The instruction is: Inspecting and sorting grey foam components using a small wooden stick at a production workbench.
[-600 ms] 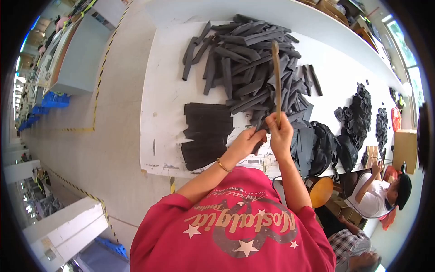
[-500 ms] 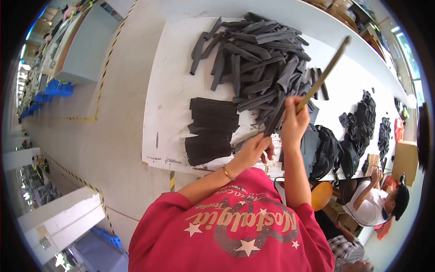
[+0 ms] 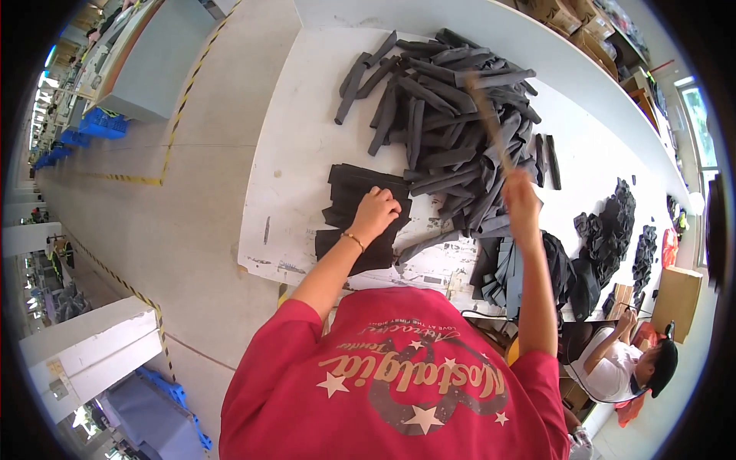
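Observation:
My left hand [image 3: 374, 215] lies on a flat stack of black fabric strips [image 3: 351, 185] on the white table. Its fingers are curled together around what looks like the edge of a black strip, mostly hidden under them. My right hand [image 3: 523, 208] is wrapped around a thin wooden stick [image 3: 494, 126], raised over the table and blurred by motion. Behind the stick spreads a heap of dark grey folded fabric strips [image 3: 452, 138]. One loose grey strip [image 3: 425, 245] lies between the black stack and the heap, near the front edge.
Grey flat pieces [image 3: 502, 270] lie by my right forearm, with black fabric piles [image 3: 613, 218] farther right. A raised wall [image 3: 460, 19] borders the table's far side. A seated person [image 3: 625, 356] works at the right. Floor with striped tape [image 3: 162, 165] lies left.
My left hand has moved left from beside my right hand onto the black stack. My right hand has shifted slightly right and lower, and the stick now tilts to the left.

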A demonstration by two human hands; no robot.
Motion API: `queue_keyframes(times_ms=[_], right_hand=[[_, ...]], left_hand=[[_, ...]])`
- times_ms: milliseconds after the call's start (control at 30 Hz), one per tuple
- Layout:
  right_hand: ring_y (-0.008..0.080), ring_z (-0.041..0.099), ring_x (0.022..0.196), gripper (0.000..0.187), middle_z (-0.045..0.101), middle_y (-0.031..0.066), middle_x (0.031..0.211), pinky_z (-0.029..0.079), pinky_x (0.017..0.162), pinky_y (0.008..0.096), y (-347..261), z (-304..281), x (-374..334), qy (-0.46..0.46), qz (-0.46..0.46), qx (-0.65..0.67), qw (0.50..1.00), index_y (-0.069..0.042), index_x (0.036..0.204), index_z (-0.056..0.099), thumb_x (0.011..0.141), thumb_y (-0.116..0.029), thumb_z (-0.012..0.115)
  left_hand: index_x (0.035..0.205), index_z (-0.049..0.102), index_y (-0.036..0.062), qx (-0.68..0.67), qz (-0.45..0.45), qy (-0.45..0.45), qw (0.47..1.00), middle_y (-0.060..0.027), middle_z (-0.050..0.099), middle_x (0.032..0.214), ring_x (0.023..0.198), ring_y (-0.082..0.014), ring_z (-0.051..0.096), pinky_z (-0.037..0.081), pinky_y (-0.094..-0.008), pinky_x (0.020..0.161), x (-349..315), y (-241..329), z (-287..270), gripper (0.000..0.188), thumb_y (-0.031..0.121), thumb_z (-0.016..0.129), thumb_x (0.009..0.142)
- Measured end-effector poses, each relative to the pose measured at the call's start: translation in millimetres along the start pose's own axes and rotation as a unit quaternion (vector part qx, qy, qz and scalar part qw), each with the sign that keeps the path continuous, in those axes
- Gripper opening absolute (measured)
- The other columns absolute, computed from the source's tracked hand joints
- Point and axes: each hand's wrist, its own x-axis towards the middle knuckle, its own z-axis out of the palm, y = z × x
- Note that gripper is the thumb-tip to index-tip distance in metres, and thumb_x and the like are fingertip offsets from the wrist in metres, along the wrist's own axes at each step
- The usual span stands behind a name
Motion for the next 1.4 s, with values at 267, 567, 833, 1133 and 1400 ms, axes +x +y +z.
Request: queue_keyframes(times_ms=[267,567,833,1133,1400], right_hand=[[0.0348,0.062,0.074,0.012,0.064,0.0134,0.083,0.049,0.063,0.0387,37.9,-18.7,-96.0,-0.142,-0.033,-0.241,0.959,-0.006,0.096,0.063,0.087,-0.013,0.059],[0.0329,0.063,0.070,0.012,0.063,0.0130,0.078,0.048,0.060,0.0403,43.7,-1.0,-79.9,-0.155,-0.084,-0.275,0.945,-0.006,0.093,0.063,0.087,-0.016,0.060],[0.0323,0.063,0.071,0.013,0.063,0.0127,0.078,0.049,0.062,0.0380,16.8,-6.2,-65.8,-0.139,-0.097,-0.246,0.954,-0.006,0.094,0.065,0.086,-0.016,0.060],[0.0316,0.063,0.073,0.013,0.064,0.0125,0.080,0.049,0.064,0.0379,18.7,-10.2,-69.4,-0.162,-0.116,-0.251,0.947,-0.006,0.094,0.065,0.085,-0.015,0.061],[0.0354,0.064,0.082,0.026,0.065,0.0213,0.093,0.049,0.070,0.0384,37.5,83.0,-66.2,-0.187,-0.077,-0.091,0.975,-0.002,0.110,0.061,0.086,-0.012,0.059]], left_hand=[[0.079,0.070,0.0123,-0.102,-0.011,0.026,0.994,-0.0019,0.058,0.080,0.087,-0.0250,0.050,0.044,-0.0351,0.081,20.5,-5.1,-25.4,0.007,0.015,0.070,0.073],[0.082,0.071,0.0117,-0.116,-0.012,-0.019,0.993,-0.0020,0.059,0.084,0.093,-0.0237,0.049,0.041,-0.0344,0.086,24.6,2.2,-36.3,0.009,0.018,0.071,0.074],[0.082,0.071,0.0125,-0.126,-0.033,-0.010,0.991,-0.0028,0.058,0.086,0.095,-0.0240,0.048,0.040,-0.0353,0.088,20.0,-4.2,-46.7,0.010,0.017,0.071,0.074],[0.080,0.072,0.0149,-0.133,-0.035,0.006,0.991,-0.0021,0.060,0.083,0.095,-0.0252,0.049,0.043,-0.0355,0.087,22.7,-3.7,-54.6,0.008,0.018,0.071,0.072],[0.080,0.071,0.0178,-0.104,0.101,0.010,0.989,-0.0023,0.058,0.090,0.100,-0.0237,0.051,0.042,-0.0347,0.086,26.2,66.3,-40.9,0.013,0.019,0.073,0.068]])
